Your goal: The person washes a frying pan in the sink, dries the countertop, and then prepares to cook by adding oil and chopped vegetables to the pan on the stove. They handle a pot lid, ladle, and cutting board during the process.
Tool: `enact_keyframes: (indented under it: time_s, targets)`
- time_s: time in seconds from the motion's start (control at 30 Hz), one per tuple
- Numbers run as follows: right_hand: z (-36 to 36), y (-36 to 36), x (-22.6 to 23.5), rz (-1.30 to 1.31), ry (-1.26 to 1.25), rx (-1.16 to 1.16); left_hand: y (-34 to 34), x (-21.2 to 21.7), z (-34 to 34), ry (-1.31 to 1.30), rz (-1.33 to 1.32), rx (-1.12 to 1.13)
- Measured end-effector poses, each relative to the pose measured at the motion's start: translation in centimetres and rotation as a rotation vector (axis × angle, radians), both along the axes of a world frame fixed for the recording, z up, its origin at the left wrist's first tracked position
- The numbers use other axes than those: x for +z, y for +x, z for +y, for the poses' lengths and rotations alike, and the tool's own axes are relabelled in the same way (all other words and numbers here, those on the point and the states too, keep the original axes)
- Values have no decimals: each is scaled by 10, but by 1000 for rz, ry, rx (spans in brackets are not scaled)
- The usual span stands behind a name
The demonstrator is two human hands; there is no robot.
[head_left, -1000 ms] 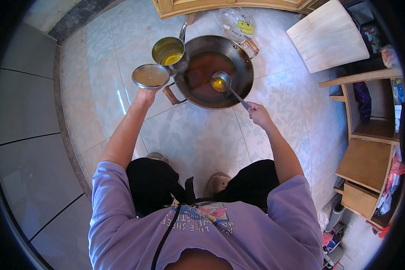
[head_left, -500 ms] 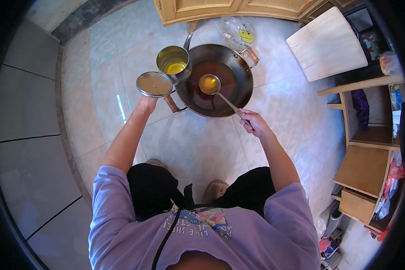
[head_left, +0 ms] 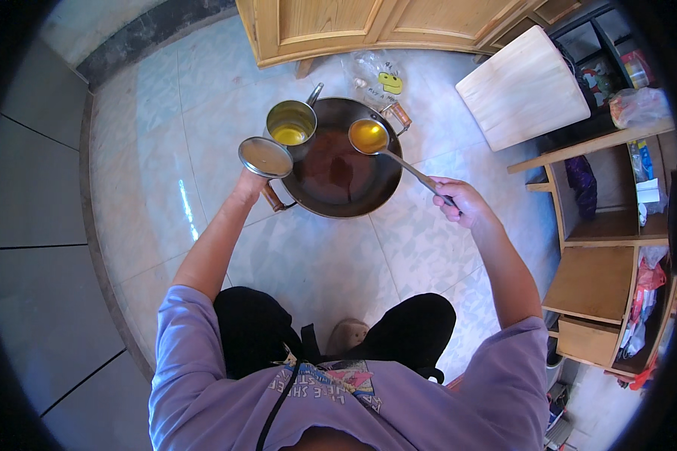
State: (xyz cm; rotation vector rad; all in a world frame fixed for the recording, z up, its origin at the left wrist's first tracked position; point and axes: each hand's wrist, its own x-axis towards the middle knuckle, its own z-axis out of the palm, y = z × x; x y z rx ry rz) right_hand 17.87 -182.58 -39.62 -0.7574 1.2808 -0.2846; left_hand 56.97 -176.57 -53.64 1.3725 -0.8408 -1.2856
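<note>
A dark wok point(head_left: 344, 166) with wooden handles sits on the tiled floor, a film of reddish-brown oil in its bottom. My right hand point(head_left: 456, 201) grips the long handle of a metal ladle point(head_left: 369, 136) whose bowl, full of yellow oil, hovers over the wok's far rim. A small steel pot point(head_left: 291, 122) holding yellow oil stands against the wok's far left edge. My left hand point(head_left: 247, 183) holds a round metal lid point(head_left: 265, 156) up beside that pot, above the wok's left handle.
A wooden cabinet point(head_left: 338, 26) stands behind the wok, with a clear plastic bag point(head_left: 376, 74) on the floor before it. A pale wooden board point(head_left: 522, 88) leans at the right, beside open wooden shelves point(head_left: 605, 225). My knees are below.
The ladle rose out of the wok's oil and now sits higher, over the far rim, filled with yellow oil. My left hand keeps the lid held beside the pot.
</note>
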Motion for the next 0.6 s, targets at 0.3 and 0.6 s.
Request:
enact_keyframes:
  time_s: [0.3, 0.6]
  targets:
    - [-2, 5, 74, 49, -77, 16, -11, -10, -18, -5, -141, -66]
    - [9, 29, 94, -31, -146, 75, -32, 18, -19, 96, -279, -140]
